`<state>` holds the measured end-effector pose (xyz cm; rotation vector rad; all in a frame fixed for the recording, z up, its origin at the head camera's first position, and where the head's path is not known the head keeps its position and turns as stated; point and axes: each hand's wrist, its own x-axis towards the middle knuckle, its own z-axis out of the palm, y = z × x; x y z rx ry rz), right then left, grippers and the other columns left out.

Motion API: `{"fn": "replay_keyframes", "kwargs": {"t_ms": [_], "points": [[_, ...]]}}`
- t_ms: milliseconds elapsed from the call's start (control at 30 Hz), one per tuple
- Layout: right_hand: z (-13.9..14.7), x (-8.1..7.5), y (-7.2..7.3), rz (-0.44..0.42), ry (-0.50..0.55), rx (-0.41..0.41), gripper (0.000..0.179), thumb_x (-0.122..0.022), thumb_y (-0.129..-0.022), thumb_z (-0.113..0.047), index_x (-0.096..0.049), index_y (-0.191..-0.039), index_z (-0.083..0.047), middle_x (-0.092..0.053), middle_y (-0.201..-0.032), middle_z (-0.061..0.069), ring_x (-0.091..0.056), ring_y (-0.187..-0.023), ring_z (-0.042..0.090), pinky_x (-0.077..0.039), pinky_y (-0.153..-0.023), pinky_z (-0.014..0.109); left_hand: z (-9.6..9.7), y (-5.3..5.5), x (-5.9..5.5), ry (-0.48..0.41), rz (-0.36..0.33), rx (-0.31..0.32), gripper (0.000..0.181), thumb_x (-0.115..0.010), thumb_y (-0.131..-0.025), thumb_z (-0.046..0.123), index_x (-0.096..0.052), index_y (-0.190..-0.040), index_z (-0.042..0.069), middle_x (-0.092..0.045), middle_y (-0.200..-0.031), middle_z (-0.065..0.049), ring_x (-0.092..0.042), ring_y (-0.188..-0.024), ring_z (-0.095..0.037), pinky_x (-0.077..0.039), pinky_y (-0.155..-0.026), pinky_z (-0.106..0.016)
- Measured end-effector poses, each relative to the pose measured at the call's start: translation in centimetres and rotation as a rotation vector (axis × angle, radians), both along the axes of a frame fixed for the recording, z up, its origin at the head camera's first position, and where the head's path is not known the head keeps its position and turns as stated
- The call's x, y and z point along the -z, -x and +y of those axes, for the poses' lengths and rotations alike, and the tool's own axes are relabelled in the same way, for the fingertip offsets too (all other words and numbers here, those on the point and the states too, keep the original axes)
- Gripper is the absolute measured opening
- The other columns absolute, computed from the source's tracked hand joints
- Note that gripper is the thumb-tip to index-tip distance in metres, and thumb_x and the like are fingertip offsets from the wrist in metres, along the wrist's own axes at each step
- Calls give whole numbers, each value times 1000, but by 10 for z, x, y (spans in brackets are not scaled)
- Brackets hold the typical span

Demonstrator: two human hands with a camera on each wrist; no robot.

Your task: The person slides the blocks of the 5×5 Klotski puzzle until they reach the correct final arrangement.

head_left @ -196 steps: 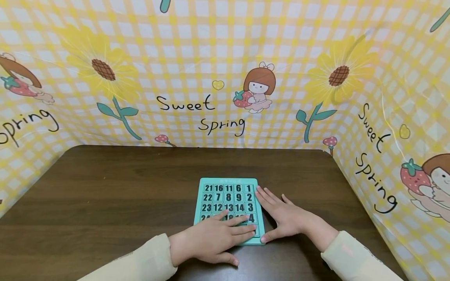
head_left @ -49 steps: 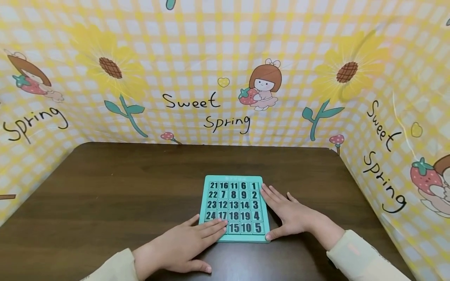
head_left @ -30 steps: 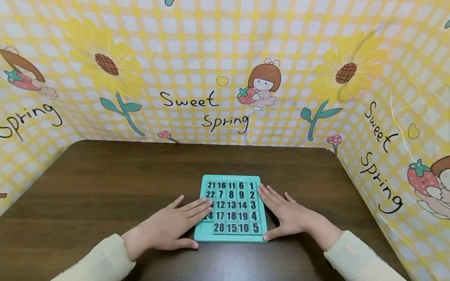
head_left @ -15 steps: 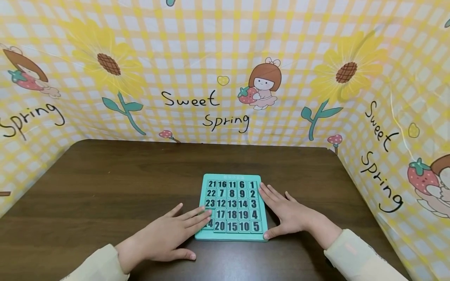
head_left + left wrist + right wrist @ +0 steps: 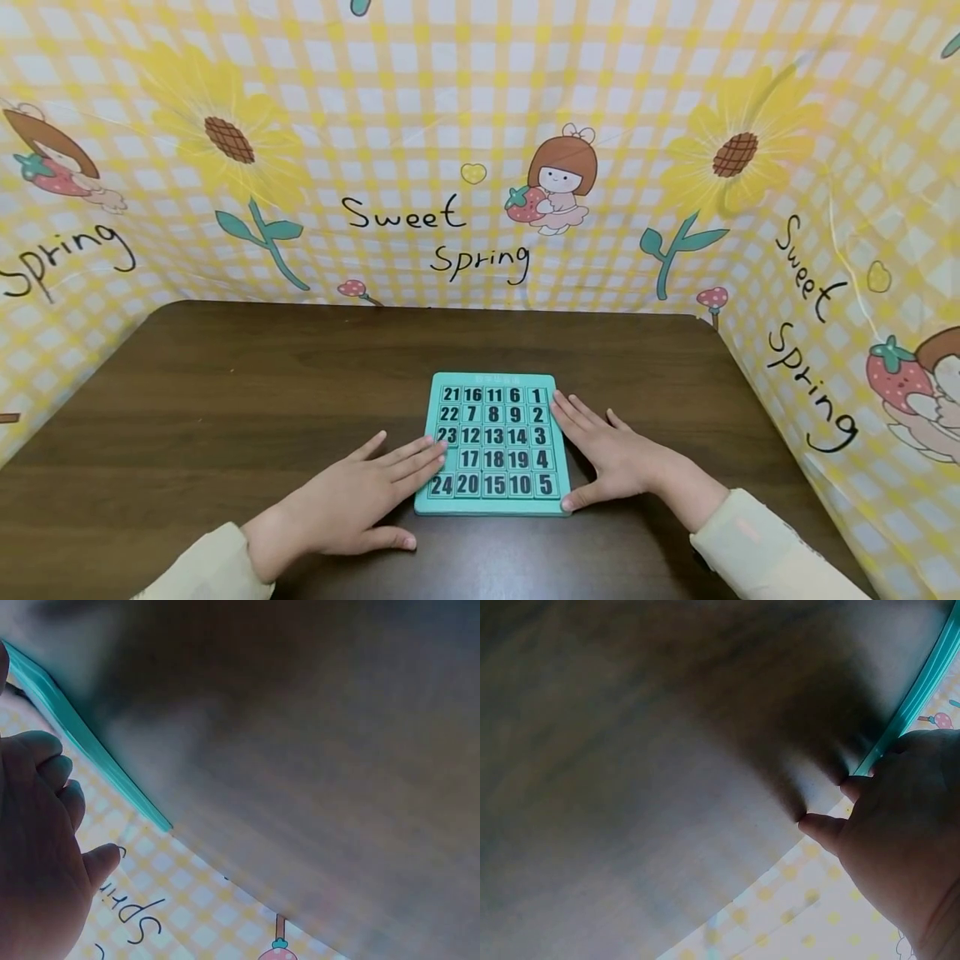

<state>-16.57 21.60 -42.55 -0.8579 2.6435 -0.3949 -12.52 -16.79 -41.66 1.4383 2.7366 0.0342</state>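
Note:
A teal sliding number puzzle (image 5: 491, 507) lies flat on the table with several numbered tiles in its frame. Tile 24 (image 5: 442, 485) sits in the bottom left corner, and a bare slot (image 5: 452, 461) shows just above it, beneath tile 23 (image 5: 447, 435). My left hand (image 5: 341, 504) has its straight fingertips on the puzzle's left side by that slot; its thumb points out over the table. Along the right edge rests my right hand (image 5: 626, 458), fingers extended, thumb at the lower corner. Both wrist views show the puzzle's edge (image 5: 90, 746) beside the hand.
The dark brown wooden table (image 5: 262, 375) extends around the puzzle. A yellow checked cloth (image 5: 397, 125) with sunflowers, cartoon figures and lettering stands behind it and along both sides.
Tile 24 has slid down one place into the bottom left corner, leaving the gap above it. My left hand has drawn back leftward from over the lower tiles. The right hand stays put.

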Motion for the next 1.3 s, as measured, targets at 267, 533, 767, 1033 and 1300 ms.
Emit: {"fn": "replay_keyframes", "kwargs": {"t_ms": [267, 533, 767, 1033, 1300], "points": [[0, -1, 0, -9, -10, 9, 127, -67, -73, -78, -2, -161, -13, 6, -169, 4, 1, -156, 30, -12, -114, 74, 4, 21, -2, 13, -41, -36, 88, -43, -94, 69, -25, -159, 12, -20, -167, -1, -21, -154, -20, -24, -115, -66], [-2, -3, -1, -18, 2, 7, 126, -68, -74, -76, -3, -161, -12, 6, -169, 5, 1, -156, 31, -11, -114, 74, 8, 32, -4, 16, -58, -40, 90, -44, -93, 70, -25, -159, 13, -21, -167, -3, -21, -154, -20, -23, -116, -66], [-1, -2, -1, -18, -17, 15, 127, -67, -73, -77, -1, -161, -14, 7, -169, 2, 2, -157, 28, -11, -115, 73, 10, 32, -3, 23, -77, -46, 89, -46, -93, 70, -27, -158, 12, -23, -166, -4, -22, -154, -21, -23, -116, -66], [-1, -1, -1, -11, -14, 11, 128, -67, -72, -78, -1, -161, -14, 7, -169, 3, 2, -157, 29, -12, -114, 73, 12, 26, -4, 47, -104, -67, 89, -43, -94, 70, -26, -159, 12, -21, -167, -2, -20, -154, -20, -23, -116, -66], [0, -1, -1, -9, -11, 10, 127, -67, -73, -78, -2, -161, -14, 6, -169, 3, 1, -157, 29, -12, -114, 74, 11, 18, -3, 56, -128, -55, 88, -38, -94, 72, -24, -159, 13, -19, -167, 0, -19, -155, -19, -24, -116, -66]]}}
